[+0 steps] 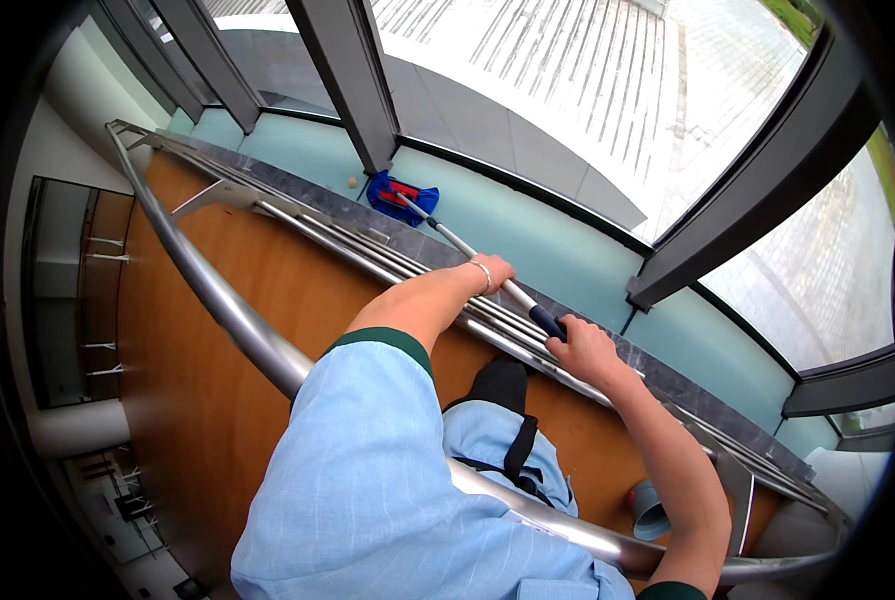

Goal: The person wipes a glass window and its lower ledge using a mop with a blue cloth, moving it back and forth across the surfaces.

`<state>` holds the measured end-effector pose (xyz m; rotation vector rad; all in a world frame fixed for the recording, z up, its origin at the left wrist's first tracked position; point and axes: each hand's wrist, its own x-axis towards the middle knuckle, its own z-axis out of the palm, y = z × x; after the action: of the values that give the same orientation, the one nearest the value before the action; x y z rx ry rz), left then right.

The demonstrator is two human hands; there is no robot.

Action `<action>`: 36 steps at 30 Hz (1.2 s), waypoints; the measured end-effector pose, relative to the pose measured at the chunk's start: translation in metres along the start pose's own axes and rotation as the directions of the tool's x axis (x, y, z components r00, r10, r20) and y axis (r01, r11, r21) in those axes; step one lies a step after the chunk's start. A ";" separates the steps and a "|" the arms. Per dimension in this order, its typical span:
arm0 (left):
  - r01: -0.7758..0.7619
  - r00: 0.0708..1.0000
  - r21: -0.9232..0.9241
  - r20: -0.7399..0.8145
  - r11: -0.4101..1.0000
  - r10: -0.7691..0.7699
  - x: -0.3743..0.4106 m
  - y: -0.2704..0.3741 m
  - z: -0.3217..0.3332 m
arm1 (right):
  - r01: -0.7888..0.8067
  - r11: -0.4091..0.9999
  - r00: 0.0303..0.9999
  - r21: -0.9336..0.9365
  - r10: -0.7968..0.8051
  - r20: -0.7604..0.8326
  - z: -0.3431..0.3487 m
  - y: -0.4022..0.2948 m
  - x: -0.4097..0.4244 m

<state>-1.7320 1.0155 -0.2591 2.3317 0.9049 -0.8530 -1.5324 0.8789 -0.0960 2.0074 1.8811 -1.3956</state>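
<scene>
A telescopic mop pole (453,238) slants from the lower right to the upper left across the metal rails. My left hand (492,273), with a bracelet at the wrist, grips the pole's light metal shaft. My right hand (582,346) is closed around the dark grip at the near end. At the far end, a red mop head (400,196) wrapped in a blue cloth (382,202) rests on the frosted glass ledge (507,214), close to the foot of a grey window post. A small tan lump (352,181) lies just left of the cloth.
A curved steel handrail (230,315) passes in front of my body, with parallel metal rails (357,259) beyond it. Dark window posts (342,82) rise from the ledge. A grey bucket (648,510) stands on the brown floor (215,420) at lower right.
</scene>
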 end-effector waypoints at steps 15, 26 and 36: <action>-0.197 0.978 -0.292 0.009 0.936 0.209 0.023 0.219 -0.015 | -0.267 0.963 0.964 -0.032 0.266 -0.018 -0.081 0.106 -0.174; -0.256 0.966 -0.141 -0.009 0.956 0.257 0.012 0.095 -0.022 | -0.126 0.990 0.992 0.062 0.126 0.011 -0.047 0.060 -0.078; 0.028 0.999 -0.034 0.024 0.999 -0.027 -0.033 -0.024 -0.030 | 0.076 0.991 0.996 0.111 -0.069 -0.065 -0.012 0.006 0.012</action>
<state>-1.7577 1.0362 -0.2206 2.2803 0.9368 -0.8674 -1.5222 0.8931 -0.0995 2.0747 1.9605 -1.5092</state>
